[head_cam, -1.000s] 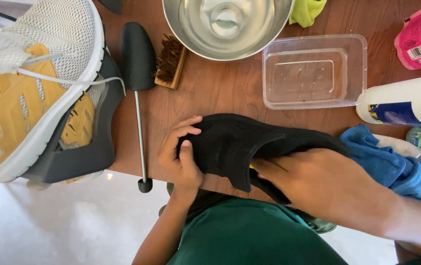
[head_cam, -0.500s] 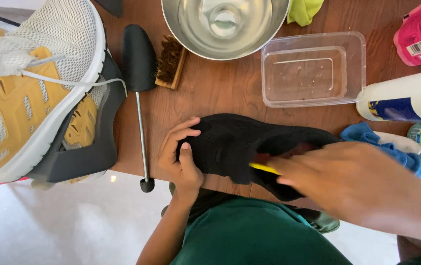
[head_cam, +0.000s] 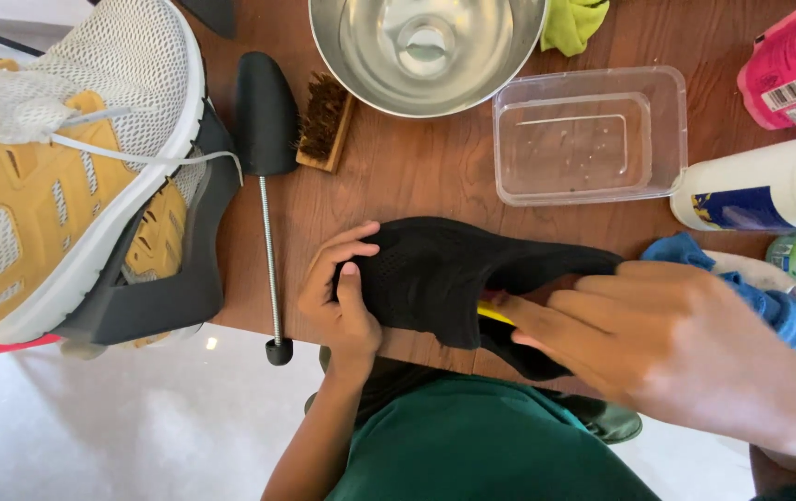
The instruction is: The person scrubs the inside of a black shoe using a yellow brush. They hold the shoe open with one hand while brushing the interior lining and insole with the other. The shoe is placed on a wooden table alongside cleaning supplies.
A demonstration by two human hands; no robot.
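A black knit shoe (head_cam: 444, 278) lies on its side at the near edge of the brown wooden table (head_cam: 417, 186). My left hand (head_cam: 342, 297) grips its toe end, thumb on top. My right hand (head_cam: 686, 343) is at the shoe's opening, fingers pinched together on a small yellow piece (head_cam: 495, 314) that shows just inside. Most of that piece is hidden by the shoe and my fingers.
A white and yellow sneaker (head_cam: 64, 176) sits on a black stand at the left, beside a black shoe tree (head_cam: 266, 121) and a wooden brush (head_cam: 324, 121). A steel bowl (head_cam: 333, 37), a clear plastic tub (head_cam: 593, 144), a blue cloth (head_cam: 778, 306) and bottles (head_cam: 769, 186) ring the far and right sides.
My right hand has drawn back from deep inside the shoe toward its opening, and a yellow piece has come into view at my fingertips. The left hand holds still.
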